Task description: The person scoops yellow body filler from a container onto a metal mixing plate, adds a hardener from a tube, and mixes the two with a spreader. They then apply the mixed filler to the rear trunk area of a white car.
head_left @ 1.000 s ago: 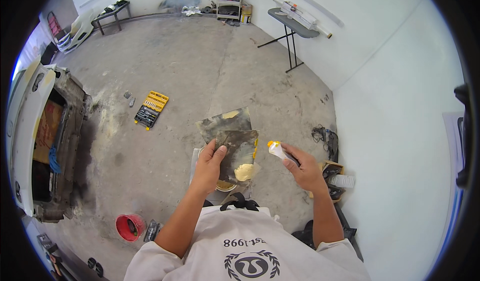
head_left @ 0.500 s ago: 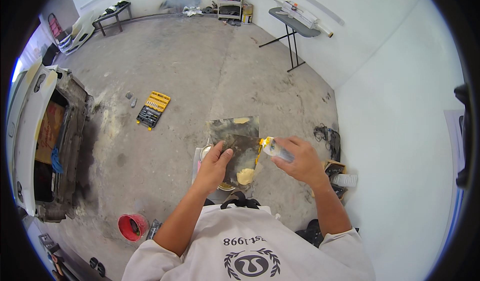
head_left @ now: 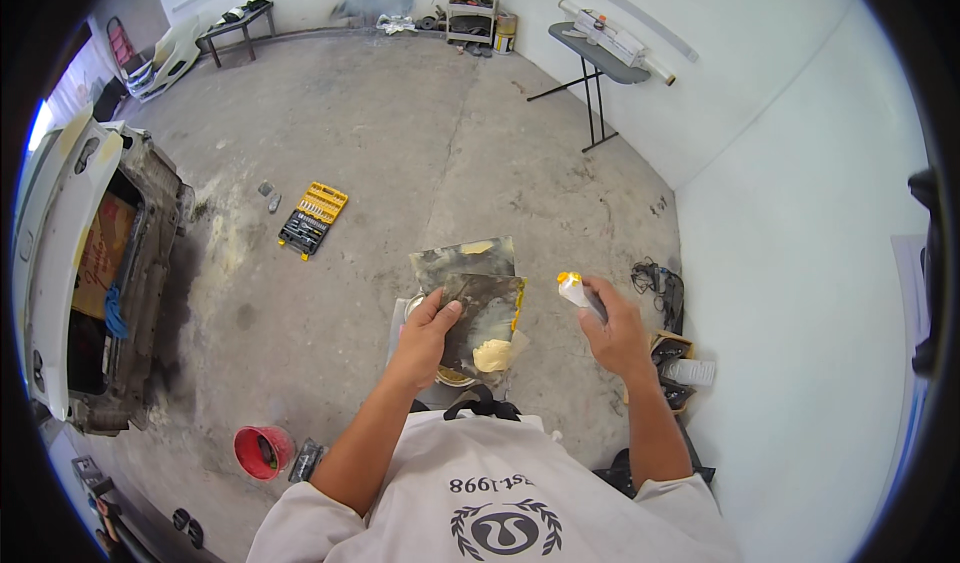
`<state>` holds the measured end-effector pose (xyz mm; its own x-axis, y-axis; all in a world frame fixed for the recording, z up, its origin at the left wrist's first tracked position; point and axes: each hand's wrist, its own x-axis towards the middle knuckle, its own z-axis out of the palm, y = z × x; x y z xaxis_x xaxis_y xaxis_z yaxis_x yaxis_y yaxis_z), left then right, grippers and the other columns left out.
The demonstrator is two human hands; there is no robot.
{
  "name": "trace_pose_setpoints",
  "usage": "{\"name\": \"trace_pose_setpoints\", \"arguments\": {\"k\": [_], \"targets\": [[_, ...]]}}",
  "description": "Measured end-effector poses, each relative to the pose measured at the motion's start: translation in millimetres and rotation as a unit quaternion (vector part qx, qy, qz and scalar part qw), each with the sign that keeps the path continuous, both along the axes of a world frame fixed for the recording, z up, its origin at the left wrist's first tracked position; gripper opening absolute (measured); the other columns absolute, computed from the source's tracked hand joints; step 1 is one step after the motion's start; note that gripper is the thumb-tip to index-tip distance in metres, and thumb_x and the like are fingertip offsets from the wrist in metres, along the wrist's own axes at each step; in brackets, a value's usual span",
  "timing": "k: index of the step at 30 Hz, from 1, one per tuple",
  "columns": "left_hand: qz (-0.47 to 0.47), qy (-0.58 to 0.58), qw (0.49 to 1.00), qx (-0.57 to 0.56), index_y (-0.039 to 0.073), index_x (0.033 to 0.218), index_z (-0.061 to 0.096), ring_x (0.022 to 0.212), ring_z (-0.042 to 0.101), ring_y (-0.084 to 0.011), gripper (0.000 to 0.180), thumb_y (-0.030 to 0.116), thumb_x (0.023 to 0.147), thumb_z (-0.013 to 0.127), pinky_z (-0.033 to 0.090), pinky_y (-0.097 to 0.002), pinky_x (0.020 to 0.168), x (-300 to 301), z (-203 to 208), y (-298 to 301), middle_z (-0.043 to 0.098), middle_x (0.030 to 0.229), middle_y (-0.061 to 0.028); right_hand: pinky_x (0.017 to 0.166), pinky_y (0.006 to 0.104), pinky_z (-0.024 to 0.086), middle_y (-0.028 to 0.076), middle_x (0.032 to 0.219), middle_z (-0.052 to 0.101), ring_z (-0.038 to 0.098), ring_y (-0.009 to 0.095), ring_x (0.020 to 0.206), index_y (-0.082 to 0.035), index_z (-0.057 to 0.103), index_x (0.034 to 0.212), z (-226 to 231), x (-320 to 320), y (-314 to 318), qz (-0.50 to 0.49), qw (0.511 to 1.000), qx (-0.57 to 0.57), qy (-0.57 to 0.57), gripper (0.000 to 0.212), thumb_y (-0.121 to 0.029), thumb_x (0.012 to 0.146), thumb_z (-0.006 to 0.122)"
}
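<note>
Left hand (head_left: pixel 428 331) gripping smeared mixing board (head_left: pixel 482 315) with pale putty blob (head_left: pixel 491 356), right hand (head_left: pixel 617 331) clenched round small tube (head_left: pixel 580 294), concrete floor (head_left: pixel 400 143)

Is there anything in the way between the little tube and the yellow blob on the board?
Nothing visible. The right hand holds the tube beside the board, held by the left hand, with only open air up to the blob.

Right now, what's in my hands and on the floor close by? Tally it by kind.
Mixing boards: 2, one in the left hand at, one behind it
Tubes: 1, in the right hand at
Socket sets: 1
Red tubs: 1
Total: 5
</note>
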<state>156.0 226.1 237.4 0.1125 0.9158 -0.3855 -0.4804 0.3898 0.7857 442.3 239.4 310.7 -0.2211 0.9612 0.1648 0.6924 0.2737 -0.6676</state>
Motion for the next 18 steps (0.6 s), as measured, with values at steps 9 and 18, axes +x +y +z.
{"name": "trace_pose_setpoints", "arguments": {"k": [9, 18], "targets": [[0.048, 0.055, 0.994, 0.080, -0.001, 0.143, 0.055, 0.119, 0.057, -0.0117, 0.039, 0.018, 0.109, 0.056, 0.043, -0.0273, 0.106, 6, -8, -9, 0.064, 0.134, -0.0051, 0.082, 0.0291, 0.053, 0.008, 0.105, 0.073, 0.066, 0.013, 0.085, -0.001, 0.059, 0.134, -56, -17, -33, 0.043, 0.898, -0.295, 0.322, 0.041, -0.034, 0.110, 0.055], [0.047, 0.055, 0.994, 0.081, 0.000, 0.141, 0.056, 0.114, 0.062, -0.0116, 0.035, 0.015, 0.109, 0.055, 0.051, -0.0277, 0.098, 5, 3, -10, 0.067, 0.130, -0.0055, 0.082, 0.0304, 0.051, 0.006, 0.098, 0.072, 0.061, 0.012, 0.089, -0.002, 0.064, 0.124, -76, -19, -34, 0.029, 0.937, -0.215, 0.274, 0.035, -0.032, 0.106, 0.064]]}}
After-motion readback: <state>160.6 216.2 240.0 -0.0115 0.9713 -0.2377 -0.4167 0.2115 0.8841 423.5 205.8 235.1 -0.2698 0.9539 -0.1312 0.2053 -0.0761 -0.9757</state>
